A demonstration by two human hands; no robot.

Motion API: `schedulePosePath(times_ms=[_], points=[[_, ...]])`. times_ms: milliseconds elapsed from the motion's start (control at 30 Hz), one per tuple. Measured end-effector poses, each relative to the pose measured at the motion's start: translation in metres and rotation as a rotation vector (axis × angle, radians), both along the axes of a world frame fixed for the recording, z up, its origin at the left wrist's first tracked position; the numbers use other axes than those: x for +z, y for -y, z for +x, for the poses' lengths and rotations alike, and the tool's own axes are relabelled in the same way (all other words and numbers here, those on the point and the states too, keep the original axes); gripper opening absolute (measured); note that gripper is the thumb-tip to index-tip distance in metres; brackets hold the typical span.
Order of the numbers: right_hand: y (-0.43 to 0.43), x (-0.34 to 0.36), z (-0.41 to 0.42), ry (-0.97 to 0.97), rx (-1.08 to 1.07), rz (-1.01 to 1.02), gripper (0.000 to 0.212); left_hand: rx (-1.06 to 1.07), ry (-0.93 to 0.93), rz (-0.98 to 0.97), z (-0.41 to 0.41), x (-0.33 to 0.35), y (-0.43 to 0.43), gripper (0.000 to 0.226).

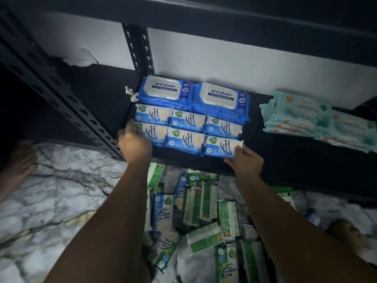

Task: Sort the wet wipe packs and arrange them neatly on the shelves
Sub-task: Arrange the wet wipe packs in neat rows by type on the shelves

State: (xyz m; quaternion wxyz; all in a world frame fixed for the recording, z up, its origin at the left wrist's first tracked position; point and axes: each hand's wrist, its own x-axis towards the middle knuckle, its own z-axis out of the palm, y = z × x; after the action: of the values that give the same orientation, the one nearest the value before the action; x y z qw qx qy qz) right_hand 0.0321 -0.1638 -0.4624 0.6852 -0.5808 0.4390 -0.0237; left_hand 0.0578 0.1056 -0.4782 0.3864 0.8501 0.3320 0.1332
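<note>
Forearms: two bare forearms (114,211) reach up from 6 o'clock towards the shelf.
Loose packs: a jumble of green and blue loose packs (204,221) lies on the floor between the forearms.
Right hand: the right hand (243,162) pinches the front-right pack (221,147), thumb on top at its near corner.
Left hand: the left hand (134,145) lies against the 9 o'clock end of the front-left pack (157,132); clasping or only pressing, one cannot tell.
Block: both packs belong to a block of six blue-and-white packs (186,127), laid flat, two rows of three, touching.
Antabax packs: two larger blue Antabax packs (163,91) sit side by side at the block's 12 o'clock, against the wall.
Pale green packs: a stack of pale green packs (302,115) lies at 3 o'clock, well apart.
Shelf: a black shelf (285,158) bears all three groups.
Floor: marbled floor (61,190) at 8 o'clock.
</note>
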Motion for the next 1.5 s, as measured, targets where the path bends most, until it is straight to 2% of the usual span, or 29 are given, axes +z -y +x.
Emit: schedulePosePath(times_ms=[233, 367, 500, 567, 633, 733, 867, 933, 1033, 1100, 1167, 1300, 1500], points=[[0.001, -0.011, -0.001, -0.069, 0.219, -0.491, 0.036, -0.06, 0.008, 0.059, -0.003, -0.007, -0.004, 0.046], [0.005, -0.015, -0.007, -0.163, 0.235, -0.564, 0.071, -0.115, 0.075, 0.096, -0.029, -0.006, 0.01, 0.051], [0.009, 0.0, -0.051, -0.138, 0.222, -0.66, 0.044, -0.156, 0.221, 0.169, -0.084, -0.02, 0.026, 0.046], [0.011, -0.005, -0.084, -0.062, 0.302, -0.668, 0.028, -0.109, 0.153, 0.194, -0.114, -0.032, 0.035, 0.038], [0.011, -0.013, -0.117, -0.029, 0.428, -0.661, 0.015, -0.134, 0.005, 0.276, -0.146, -0.038, 0.041, 0.025], [0.011, -0.028, -0.158, -0.023, 0.628, -0.701, 0.016, -0.296, -0.221, 0.399, -0.19, -0.039, 0.048, 0.011], [0.001, -0.046, -0.182, -0.078, 0.787, -0.596, 0.028, -0.424, -0.479, 0.39, -0.232, -0.053, 0.052, 0.025], [-0.005, -0.046, -0.18, -0.098, 0.861, -0.577, 0.021, -0.449, -0.561, 0.425, -0.24, -0.059, 0.054, 0.042], [-0.021, -0.042, -0.167, -0.073, 1.003, -0.6, 0.019, -0.403, -0.539, 0.408, -0.244, -0.061, 0.053, 0.07], [-0.034, -0.044, -0.154, -0.079, 1.102, -0.645, 0.019, -0.367, -0.528, 0.403, -0.241, -0.062, 0.052, 0.082], [-0.047, -0.049, -0.139, -0.039, 1.145, -0.718, 0.019, -0.364, -0.537, 0.441, -0.238, -0.065, 0.054, 0.081], [-0.071, -0.055, -0.113, 0.018, 1.379, -1.022, 0.043, -0.359, -0.539, 0.487, -0.232, -0.075, 0.058, 0.075], [-0.079, -0.065, -0.096, -0.021, 1.63, -1.275, 0.033, -0.317, -0.506, 0.452, -0.227, -0.083, 0.059, 0.071]])
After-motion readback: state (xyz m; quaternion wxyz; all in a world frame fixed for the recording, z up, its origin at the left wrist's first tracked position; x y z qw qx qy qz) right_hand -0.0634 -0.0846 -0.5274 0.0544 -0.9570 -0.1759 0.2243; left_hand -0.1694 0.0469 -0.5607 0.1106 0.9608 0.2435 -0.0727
